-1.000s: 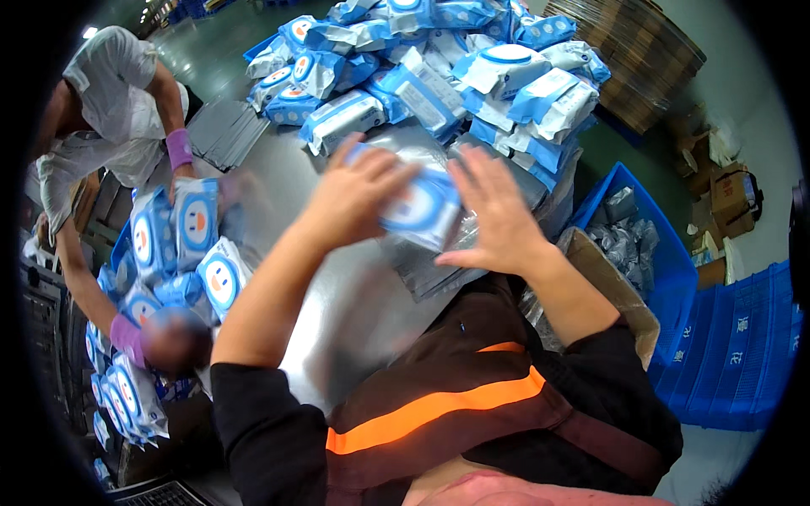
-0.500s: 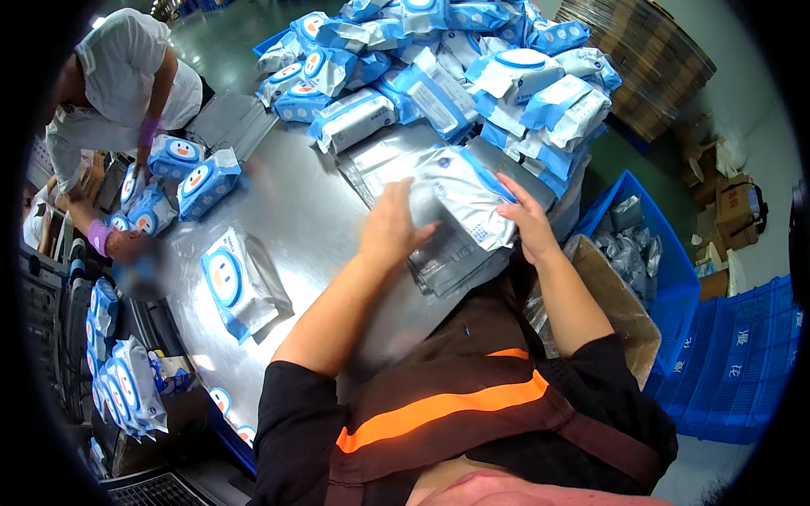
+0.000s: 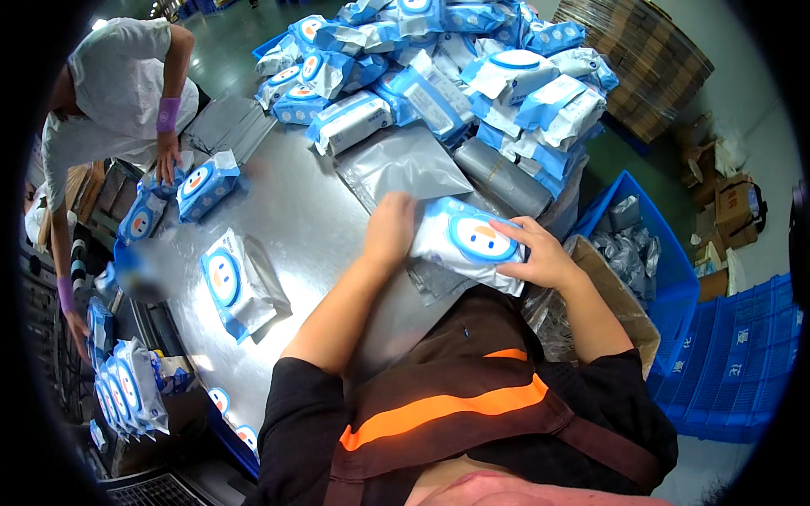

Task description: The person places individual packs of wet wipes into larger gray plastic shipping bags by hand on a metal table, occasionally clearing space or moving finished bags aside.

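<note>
My right hand (image 3: 540, 253) grips the right end of a blue-and-white pack of wet wipes (image 3: 468, 240), its round blue lid with a penguin face turned up. At the pack's left end, my left hand (image 3: 391, 229) is closed, fingers curled at the near edge of a grey plastic bag (image 3: 405, 164). Its fingertips are hidden, so I cannot tell what they pinch. Beneath the pack lie more grey bags (image 3: 439, 282). Another wipes pack (image 3: 236, 282) rests on the metal table (image 3: 316, 240), left of my left forearm.
A big heap of wipes packs (image 3: 439, 84) rises at the far side, beside a rolled grey bundle (image 3: 506, 177). At the left, a co-worker's hand (image 3: 169, 156) touches packs. Right of me stand an open carton (image 3: 637, 333) and a blue crate (image 3: 679, 287) holding silvery bags.
The held pack has turned lid-up and come lower, toward me. My left hand has gone from open to closed beside it. The co-worker's hands have moved apart, one reaching down the left side.
</note>
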A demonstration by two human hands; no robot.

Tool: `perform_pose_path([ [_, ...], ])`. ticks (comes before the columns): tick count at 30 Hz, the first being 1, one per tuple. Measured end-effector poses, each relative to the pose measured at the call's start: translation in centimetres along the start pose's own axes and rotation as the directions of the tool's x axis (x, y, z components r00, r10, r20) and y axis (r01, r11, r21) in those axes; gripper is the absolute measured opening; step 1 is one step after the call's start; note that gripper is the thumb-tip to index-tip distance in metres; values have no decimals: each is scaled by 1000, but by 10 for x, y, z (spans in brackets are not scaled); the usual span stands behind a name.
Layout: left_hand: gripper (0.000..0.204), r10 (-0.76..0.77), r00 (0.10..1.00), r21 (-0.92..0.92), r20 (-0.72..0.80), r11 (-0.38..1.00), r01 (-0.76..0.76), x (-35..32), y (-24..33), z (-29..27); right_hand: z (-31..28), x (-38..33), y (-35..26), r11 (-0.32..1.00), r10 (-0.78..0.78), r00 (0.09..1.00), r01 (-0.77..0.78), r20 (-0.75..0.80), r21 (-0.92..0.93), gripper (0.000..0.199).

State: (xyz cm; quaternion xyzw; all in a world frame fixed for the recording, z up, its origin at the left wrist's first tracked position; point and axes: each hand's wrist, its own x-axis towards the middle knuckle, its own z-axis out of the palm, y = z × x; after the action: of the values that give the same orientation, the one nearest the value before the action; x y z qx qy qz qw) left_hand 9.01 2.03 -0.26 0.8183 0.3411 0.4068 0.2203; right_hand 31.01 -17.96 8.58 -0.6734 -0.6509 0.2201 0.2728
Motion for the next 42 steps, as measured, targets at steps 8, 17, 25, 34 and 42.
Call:
perform_pose_path([
  [8, 17, 417, 906, -29, 72, 909, -416, 3, 30, -23, 46, 21, -46, 908, 108, 973, -180, -202, -379, 71],
  [17, 27, 56, 998, 378, 39, 923, -67, -10, 20, -7, 56, 61, 17, 774, 281, 947, -130, -152, 620, 67],
  [25, 13, -17, 990, 62, 140, 998, 9, -32, 52, -14, 57, 51, -22, 958, -209, 782, 42, -587, -285, 64],
  [34, 26, -373, 834, -229, 406, 842, 489, -46, 25, -21, 54, 40, -46, 981, -140, 975, 160, -174, 107, 69],
  [42, 21, -465, 767, -354, 442, 696, 625, -52, -4, -4, 57, 102, -45, 878, -223, 949, 97, -221, -469, 62],
])
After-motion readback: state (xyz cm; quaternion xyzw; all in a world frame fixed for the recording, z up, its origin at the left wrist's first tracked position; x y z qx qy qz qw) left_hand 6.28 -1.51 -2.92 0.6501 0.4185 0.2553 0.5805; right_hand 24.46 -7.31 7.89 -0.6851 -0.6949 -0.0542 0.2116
